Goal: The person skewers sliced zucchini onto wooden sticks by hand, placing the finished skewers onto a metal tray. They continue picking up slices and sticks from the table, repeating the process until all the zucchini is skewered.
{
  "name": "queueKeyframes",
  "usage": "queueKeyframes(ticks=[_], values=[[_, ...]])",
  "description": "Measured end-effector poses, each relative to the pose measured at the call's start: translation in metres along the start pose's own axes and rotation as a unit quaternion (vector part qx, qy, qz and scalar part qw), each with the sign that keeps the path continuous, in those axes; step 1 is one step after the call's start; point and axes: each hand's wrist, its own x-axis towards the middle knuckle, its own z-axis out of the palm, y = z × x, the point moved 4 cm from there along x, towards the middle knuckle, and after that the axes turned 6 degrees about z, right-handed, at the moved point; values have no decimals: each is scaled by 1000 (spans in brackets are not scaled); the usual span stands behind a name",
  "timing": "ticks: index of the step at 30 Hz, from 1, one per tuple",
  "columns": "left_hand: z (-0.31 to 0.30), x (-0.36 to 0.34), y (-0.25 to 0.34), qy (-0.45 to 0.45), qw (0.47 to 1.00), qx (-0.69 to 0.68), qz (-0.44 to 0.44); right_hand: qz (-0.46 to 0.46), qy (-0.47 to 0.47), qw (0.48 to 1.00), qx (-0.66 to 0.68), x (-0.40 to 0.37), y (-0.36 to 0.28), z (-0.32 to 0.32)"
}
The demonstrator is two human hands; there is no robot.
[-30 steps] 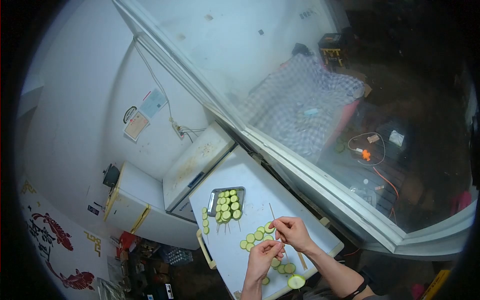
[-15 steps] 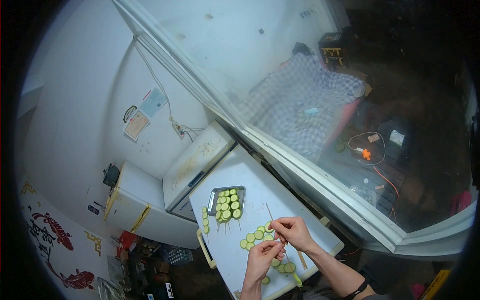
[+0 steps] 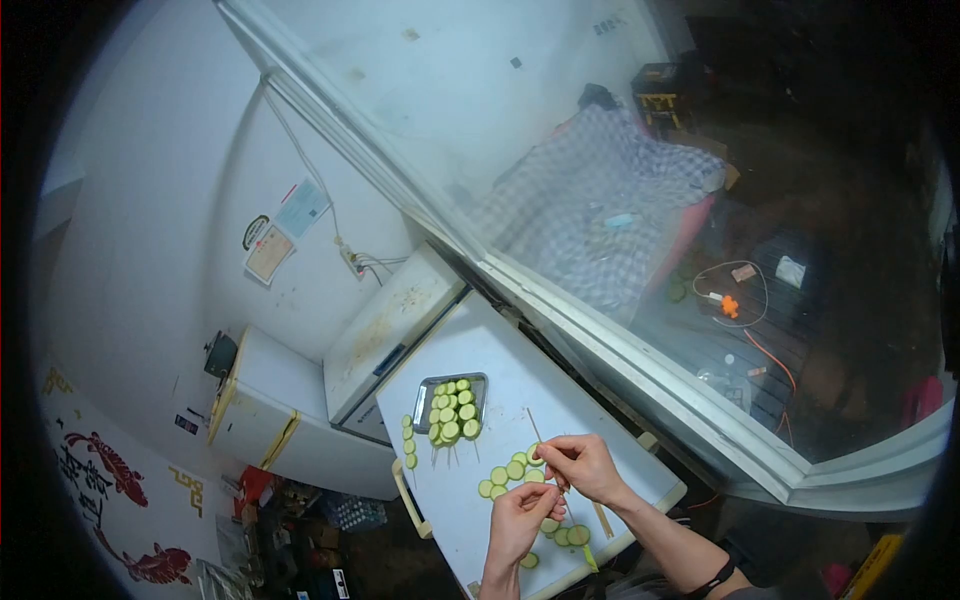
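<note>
Over the white table, my right hand pinches a thin wooden skewer whose end sticks up past the fingers, with a green-rimmed slice beside it. My left hand is closed just to the left, fingertips nearly meeting the right ones; what it holds is too small to name. Round zucchini slices lie around both hands. More slices lie below them, near a green strip. A metal tray holds skewered slices.
Another row of slices lies left of the tray. Thin sticks rest right of my hands. A white freezer adjoins the table's upper left side. A framed glass partition runs along the right.
The view has shifted slightly. Both hands stay close together, with only a slight change in finger position.
</note>
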Motion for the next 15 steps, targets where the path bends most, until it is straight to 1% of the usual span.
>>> queueKeyframes(ticks=[2, 9, 11, 15], values=[[1, 0, 1, 6, 1000, 17, 6, -2, 11, 1000, -22, -1, -1, 0], [1, 3, 1, 13, 998, 59, 20, -6, 21, 999, -35, 2, 1, -6], [2, 3, 2, 7, 999, 40, 22, -1, -2, 999, 34, 3, 4, -7], [4, 4, 2, 0, 1000, 18, 23, 5, -5, 999, 42, 3, 4, -8]])
